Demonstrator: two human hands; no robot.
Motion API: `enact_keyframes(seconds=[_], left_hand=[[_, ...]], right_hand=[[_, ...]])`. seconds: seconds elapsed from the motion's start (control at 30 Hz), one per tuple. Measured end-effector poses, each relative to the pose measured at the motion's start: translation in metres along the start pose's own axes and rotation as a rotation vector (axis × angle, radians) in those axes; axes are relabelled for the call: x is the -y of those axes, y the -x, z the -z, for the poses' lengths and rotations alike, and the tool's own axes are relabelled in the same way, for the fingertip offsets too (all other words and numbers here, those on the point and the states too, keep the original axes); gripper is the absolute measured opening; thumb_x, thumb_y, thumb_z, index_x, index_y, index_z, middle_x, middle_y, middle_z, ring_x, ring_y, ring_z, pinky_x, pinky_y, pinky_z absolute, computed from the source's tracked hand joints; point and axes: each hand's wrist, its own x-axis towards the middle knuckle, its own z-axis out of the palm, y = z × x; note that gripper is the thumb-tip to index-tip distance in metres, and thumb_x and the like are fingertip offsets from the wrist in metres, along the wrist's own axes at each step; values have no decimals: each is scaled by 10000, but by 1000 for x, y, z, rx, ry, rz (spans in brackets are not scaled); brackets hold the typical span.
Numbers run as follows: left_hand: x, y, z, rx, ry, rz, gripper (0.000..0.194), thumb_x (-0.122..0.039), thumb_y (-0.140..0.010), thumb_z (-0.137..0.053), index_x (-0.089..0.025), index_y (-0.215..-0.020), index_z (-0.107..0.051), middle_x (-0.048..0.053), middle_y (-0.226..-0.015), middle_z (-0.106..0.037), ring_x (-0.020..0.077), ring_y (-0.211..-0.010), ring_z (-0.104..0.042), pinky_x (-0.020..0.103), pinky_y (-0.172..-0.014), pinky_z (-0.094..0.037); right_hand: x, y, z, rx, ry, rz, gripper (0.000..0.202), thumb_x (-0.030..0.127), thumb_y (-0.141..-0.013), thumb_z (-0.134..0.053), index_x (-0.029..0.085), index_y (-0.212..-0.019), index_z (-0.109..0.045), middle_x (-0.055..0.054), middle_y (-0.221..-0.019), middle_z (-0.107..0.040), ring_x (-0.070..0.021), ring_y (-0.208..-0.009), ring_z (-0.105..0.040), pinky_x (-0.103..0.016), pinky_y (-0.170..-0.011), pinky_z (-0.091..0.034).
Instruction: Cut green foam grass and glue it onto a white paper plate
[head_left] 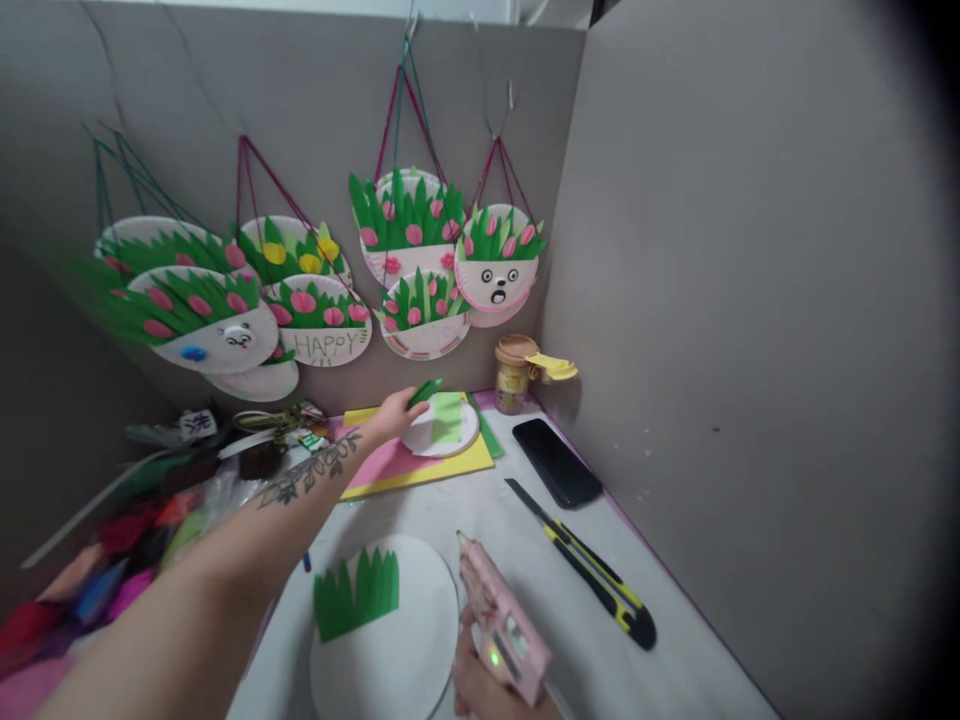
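My left hand (394, 412) reaches far across the table and pinches a small green paper strip (424, 391) above a white paper plate (431, 437) that carries a light green paper piece (448, 417). My right hand (480, 685) at the bottom edge grips a pink glue gun (501, 622), nozzle pointing up and away. Just left of the gun lies a larger white paper plate (405, 650) with a green paper grass cutout (355, 593) on its upper left part.
Yellow and pink paper sheets (420, 472) lie under the far plate. A black phone (556, 461) and a yellow-black utility knife (589, 565) lie to the right. A jar (514, 373) stands in the corner. Finished plate baskets (420, 250) hang on the wall. Craft clutter (150, 490) fills the left.
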Motion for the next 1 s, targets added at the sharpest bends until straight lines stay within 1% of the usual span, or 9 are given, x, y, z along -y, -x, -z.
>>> enact_keyframes(seconds=[0.07,0.17,0.27,0.37,0.53,0.67,0.8,0.9,1.0], left_hand=[[-6,8,0,4,232,157,266,-377,-686,-762,-206,-739,-564,-38,-547,-417,106,-475,-372,233,-481,-287],[-16,24,-5,114,580,297,333,-404,-666,-784,-193,-763,-547,-88,-506,-300,60,-408,-255,208,-417,-184],[-29,51,-16,212,831,304,309,-376,-695,-756,-184,-772,-526,-105,-517,-241,45,-410,-217,190,-414,-168],[-44,84,-28,213,979,250,320,-375,-705,-756,-184,-824,-528,-101,-527,-267,48,-432,-265,175,-436,-232],[-67,131,-41,226,1142,328,380,-371,-668,-801,-185,-793,-494,-123,-517,-197,26,-398,-182,158,-407,-147],[-79,170,-38,31,1144,365,401,-410,-689,-803,-182,-786,-488,-127,-495,-243,14,-366,-219,147,-380,-164],[-83,232,-19,-211,1135,388,430,-465,-689,-796,-189,-859,-513,-113,-517,-371,20,-384,-353,131,-388,-253],[-82,279,-7,-265,1032,465,469,-539,-680,-777,-186,-831,-508,-115,-496,-372,16,-362,-324,132,-374,-216],[-78,303,-5,-264,905,523,521,-632,-667,-737,-179,-776,-502,-122,-466,-320,15,-340,-261,154,-364,-158]], right_hand=[[-4,-7,-5,5,29,-58,272,439,-589,-805,291,-790,-698,24,-474,-547,-175,-462,-515,-289,-473,-398],[-6,-11,-14,21,5,-114,331,401,-543,-825,289,-818,-679,30,-497,-559,-152,-416,-476,-268,-418,-344],[-3,-1,-19,-24,-64,-22,396,436,-518,-830,268,-833,-658,24,-565,-591,-141,-436,-480,-257,-423,-343],[2,11,-17,-30,-120,104,447,504,-575,-796,232,-902,-658,19,-573,-578,-149,-496,-499,-261,-484,-386],[10,14,-14,-12,-232,260,469,444,-647,-774,218,-1025,-613,38,-627,-558,-129,-549,-482,-238,-504,-375],[19,18,-18,-61,-406,481,428,333,-616,-779,230,-971,-563,57,-734,-560,-86,-518,-469,-220,-480,-367],[26,33,-27,-9,-501,529,426,293,-592,-773,222,-936,-531,74,-712,-543,-74,-504,-492,-224,-510,-411],[28,36,-44,69,-485,513,448,273,-545,-788,214,-905,-527,80,-706,-545,-68,-485,-487,-214,-486,-393],[25,26,-67,147,-406,498,457,302,-531,-798,205,-884,-525,92,-652,-511,-59,-449,-438,-200,-444,-343]])
